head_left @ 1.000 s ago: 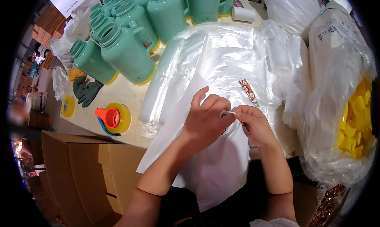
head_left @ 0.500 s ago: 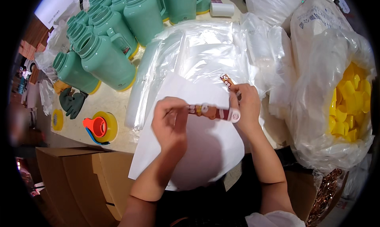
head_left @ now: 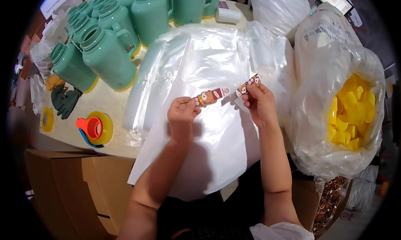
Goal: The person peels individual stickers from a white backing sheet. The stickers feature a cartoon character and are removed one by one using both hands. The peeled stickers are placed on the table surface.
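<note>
My left hand (head_left: 182,111) pinches a flat strip printed with a brown cartoon bear (head_left: 207,97); its pale rounded end points right. Close by, my right hand (head_left: 260,103) grips what looks like a small utility knife (head_left: 248,85) with a brown patterned handle. A grey blade-like tip sticks out of it toward the strip, and a narrow gap seems to lie between the two. Both hands are above a large white paper sheet (head_left: 217,156), which hangs over the table's near edge onto my lap.
Clear plastic bags (head_left: 213,66) lie flat beyond the paper. Several green handled jugs (head_left: 109,60) stand at the far left. A tape roll (head_left: 107,129) with an orange ring, and dark gloves (head_left: 64,103), lie left. A bag of yellow plastic parts (head_left: 351,110) is right; a cardboard box (head_left: 58,190) is lower left.
My hands have drawn apart, the right one moving up and away from the strip's end. The strip now tilts up to the right, and the knife's blade-like tip shows.
</note>
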Demonstrator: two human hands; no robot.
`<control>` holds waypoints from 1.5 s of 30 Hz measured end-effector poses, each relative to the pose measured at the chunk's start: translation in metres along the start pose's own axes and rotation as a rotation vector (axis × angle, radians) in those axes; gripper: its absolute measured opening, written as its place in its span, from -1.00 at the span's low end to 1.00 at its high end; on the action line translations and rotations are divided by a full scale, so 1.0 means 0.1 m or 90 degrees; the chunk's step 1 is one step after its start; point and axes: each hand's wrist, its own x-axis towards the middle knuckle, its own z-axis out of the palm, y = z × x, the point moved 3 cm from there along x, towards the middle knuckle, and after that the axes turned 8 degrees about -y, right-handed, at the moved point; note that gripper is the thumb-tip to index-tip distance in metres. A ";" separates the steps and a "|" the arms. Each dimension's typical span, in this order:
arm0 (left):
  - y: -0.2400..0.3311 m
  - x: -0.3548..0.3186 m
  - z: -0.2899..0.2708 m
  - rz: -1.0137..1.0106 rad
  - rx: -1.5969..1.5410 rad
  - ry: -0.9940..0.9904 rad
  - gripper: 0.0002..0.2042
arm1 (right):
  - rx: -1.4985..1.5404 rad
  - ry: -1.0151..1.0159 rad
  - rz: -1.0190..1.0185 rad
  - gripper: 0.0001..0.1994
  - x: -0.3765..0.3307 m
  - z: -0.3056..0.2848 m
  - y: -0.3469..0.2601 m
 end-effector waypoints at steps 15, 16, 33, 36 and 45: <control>0.03 -0.10 0.09 -0.056 0.090 -0.049 -0.94 | 0.111 0.069 -0.084 -0.90 -0.32 -0.03 0.39; 0.01 -0.14 0.15 -0.055 0.101 -0.056 -0.94 | 0.113 0.065 -0.092 -0.90 -0.31 -0.04 0.42; -0.06 -0.18 0.18 0.006 0.127 -0.086 -0.92 | 0.123 -0.060 -0.043 -0.86 -0.41 0.20 0.48; -0.09 -0.17 0.16 0.014 0.136 -0.093 -0.92 | 0.087 -0.072 -0.052 -0.88 -0.44 0.26 0.44; -0.10 -0.17 0.15 0.030 0.155 -0.107 -0.93 | 0.019 -0.069 -0.017 -0.95 -0.50 0.27 0.38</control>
